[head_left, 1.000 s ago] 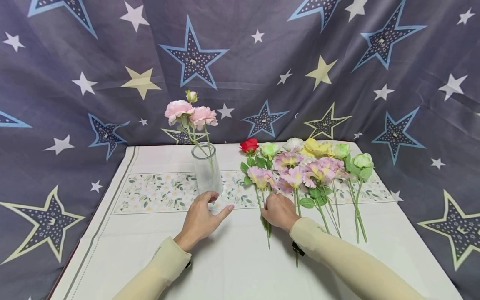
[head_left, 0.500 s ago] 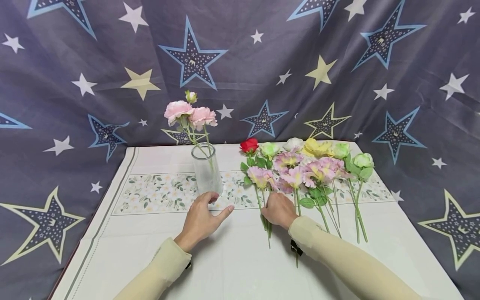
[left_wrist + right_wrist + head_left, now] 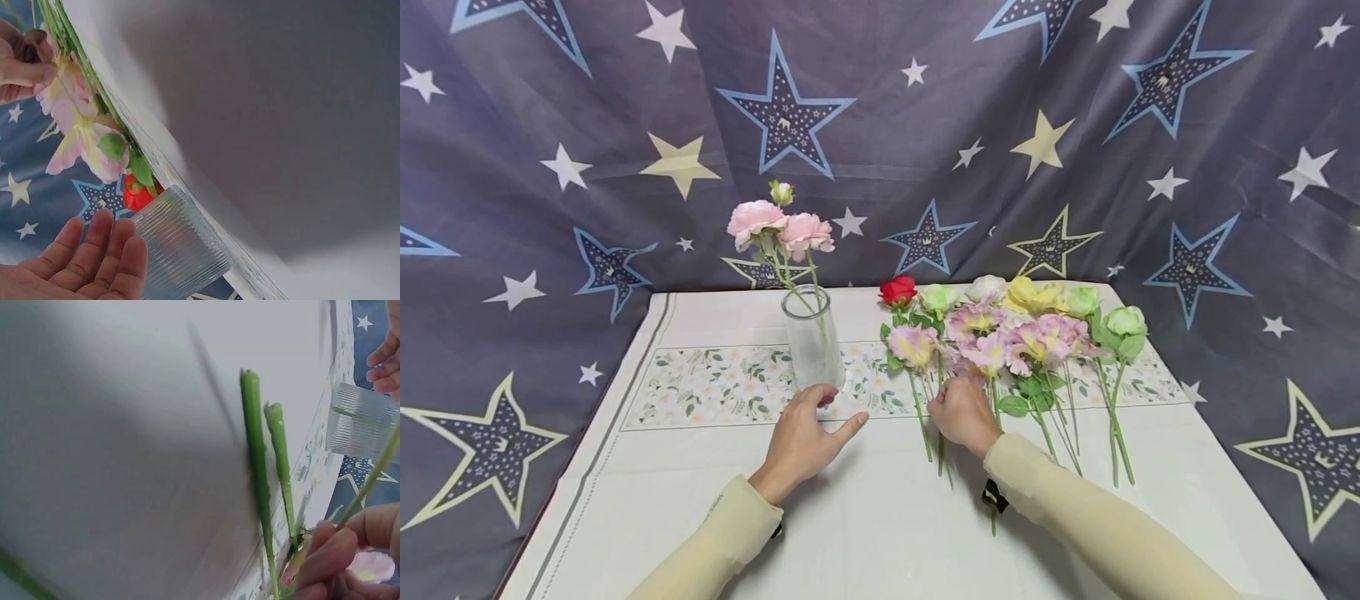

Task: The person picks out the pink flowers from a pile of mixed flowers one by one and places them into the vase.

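Near the foot of a ribbed clear glass vase, my left hand is held with fingers relaxed and thumb spread, gripping nothing. Pink peonies and a small bud lean out of the vase's mouth. My right hand pinches a thin green stem between thumb and fingers. In the left wrist view that stem runs down towards a pink-and-yellow artificial flower; the same kind of bloom shows in the head view. Two thicker cut stems lie on the cloth beside the right hand.
Right of the vase lie a red rose, a yellow flower, pale green blooms and several pink-purple flowers. They rest on a white tablecloth with a floral band. A star-patterned curtain hangs behind.
My right hand has lifted slightly, and the pink-and-yellow flower has shifted a little up and left, its stem's lower end swinging right. The left hand and vase stay put.
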### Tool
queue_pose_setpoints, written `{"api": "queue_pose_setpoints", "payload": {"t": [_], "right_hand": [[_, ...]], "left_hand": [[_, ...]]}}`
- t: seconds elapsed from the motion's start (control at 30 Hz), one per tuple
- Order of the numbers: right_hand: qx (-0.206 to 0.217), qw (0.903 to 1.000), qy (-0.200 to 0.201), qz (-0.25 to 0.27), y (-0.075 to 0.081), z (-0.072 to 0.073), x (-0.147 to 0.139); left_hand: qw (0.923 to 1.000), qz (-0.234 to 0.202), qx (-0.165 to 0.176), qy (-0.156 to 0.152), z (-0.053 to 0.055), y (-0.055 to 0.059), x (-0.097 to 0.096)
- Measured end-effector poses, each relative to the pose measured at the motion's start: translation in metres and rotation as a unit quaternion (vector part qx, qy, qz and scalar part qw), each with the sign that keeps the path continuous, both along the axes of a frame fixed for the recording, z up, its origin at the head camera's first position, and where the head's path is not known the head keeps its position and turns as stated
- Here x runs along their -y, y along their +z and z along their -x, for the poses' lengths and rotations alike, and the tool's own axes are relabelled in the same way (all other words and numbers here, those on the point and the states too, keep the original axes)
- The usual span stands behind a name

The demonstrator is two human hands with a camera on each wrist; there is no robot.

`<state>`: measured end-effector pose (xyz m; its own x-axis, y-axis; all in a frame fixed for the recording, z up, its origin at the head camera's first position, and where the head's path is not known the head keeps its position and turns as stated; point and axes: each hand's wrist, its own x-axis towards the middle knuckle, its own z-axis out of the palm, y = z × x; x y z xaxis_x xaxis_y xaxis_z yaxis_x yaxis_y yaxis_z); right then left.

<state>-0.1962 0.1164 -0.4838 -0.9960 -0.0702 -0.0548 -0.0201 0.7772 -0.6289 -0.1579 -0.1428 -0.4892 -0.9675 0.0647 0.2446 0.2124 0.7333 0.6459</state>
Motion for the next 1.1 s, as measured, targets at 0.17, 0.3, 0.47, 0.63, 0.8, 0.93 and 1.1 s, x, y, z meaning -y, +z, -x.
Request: {"api": "queue_pose_setpoints", "payload": {"t": [0.17,0.3,0.47,0.63,0.8,0.93,1.1], "right_hand": [[-0.032,0.9994,0.003,0.007,0.005,-0.003,-0.002],[-0.052,0.9984,0.0,0.02,0.008,-0.005,-0.003],[-0.113,0.9931,-0.006,0.031,0.01,-0.007,-0.003],[-0.157,0.9865,-0.004,0.046,0.012,-0.009,-0.001],[-0.168,0.9836,-0.004,0.066,0.014,-0.013,0.0],[-0.188,0.9792,0.001,0.076,0.013,-0.015,0.002],[-0.199,0.9754,0.012,0.095,0.014,-0.017,0.003]], "left_hand": [[1.0,-0.002,0.001,-0.001,0.0,0.0,-0.001],[1.0,-0.002,0.003,-0.002,0.001,0.0,-0.002],[1.0,-0.001,0.002,0.0,0.001,0.0,-0.002],[1.0,-0.003,0.002,-0.002,0.001,0.0,-0.003],[1.0,-0.007,-0.003,-0.003,0.002,-0.001,-0.004],[0.9999,-0.006,-0.009,-0.005,0.003,-0.002,-0.005],[0.9999,-0.007,-0.012,-0.007,0.003,-0.002,-0.007]]}}
